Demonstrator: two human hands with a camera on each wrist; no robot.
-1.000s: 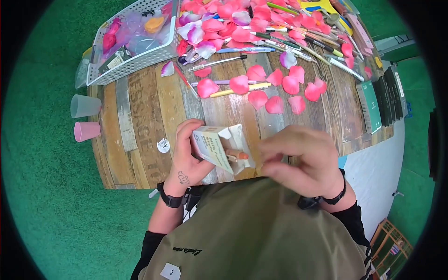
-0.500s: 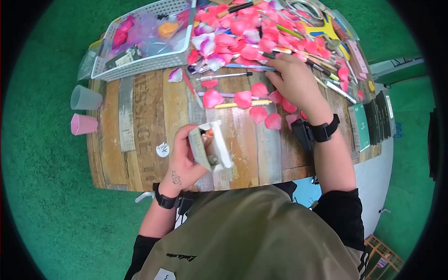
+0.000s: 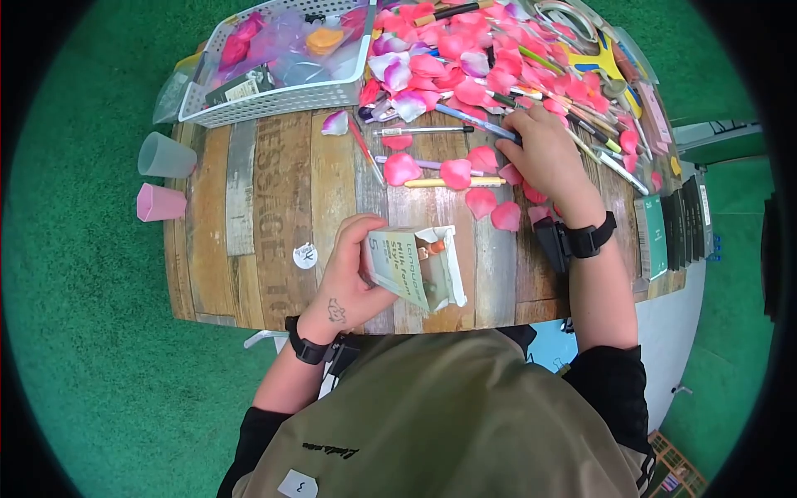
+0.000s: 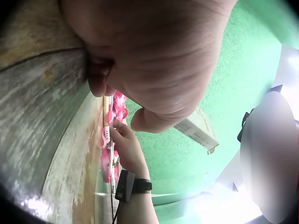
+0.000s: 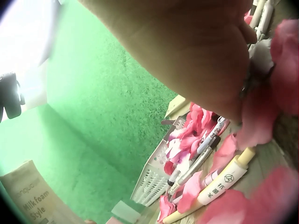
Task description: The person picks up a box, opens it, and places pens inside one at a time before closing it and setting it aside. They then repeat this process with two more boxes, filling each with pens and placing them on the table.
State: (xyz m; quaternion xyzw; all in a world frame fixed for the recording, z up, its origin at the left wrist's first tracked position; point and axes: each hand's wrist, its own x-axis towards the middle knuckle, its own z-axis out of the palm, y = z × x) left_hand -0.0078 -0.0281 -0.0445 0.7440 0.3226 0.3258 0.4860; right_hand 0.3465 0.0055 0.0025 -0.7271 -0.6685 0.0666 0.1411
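Note:
My left hand (image 3: pixel 344 278) holds a small cream-and-green carton (image 3: pixel 398 264) above the near edge of the table, its thumb and fingers round the sides. The carton's open end faces right, and inside it shows an orange-tipped stick (image 3: pixel 433 248). My right hand (image 3: pixel 544 158) reaches to the heap's near side and pinches the end of a blue pen (image 3: pixel 475 121), which slants up to the left. Its fingertips are partly hidden in the head view. A yellow pen (image 5: pixel 219 186) and pink petals lie below that hand in the right wrist view.
Pink petals (image 3: pixel 452 46) and several pens cover the far side of the wooden table (image 3: pixel 282 199). A white basket (image 3: pixel 282 101) of bagged items stands far left, near two cups (image 3: pixel 166 155). Dark boxes (image 3: pixel 685 220) line the right edge, with yellow-handled scissors (image 3: pixel 610 58) behind.
My right hand has gone from beside the carton out to the heap and now has the blue pen, whose near end has swung toward me. The carton has tilted in my left hand.

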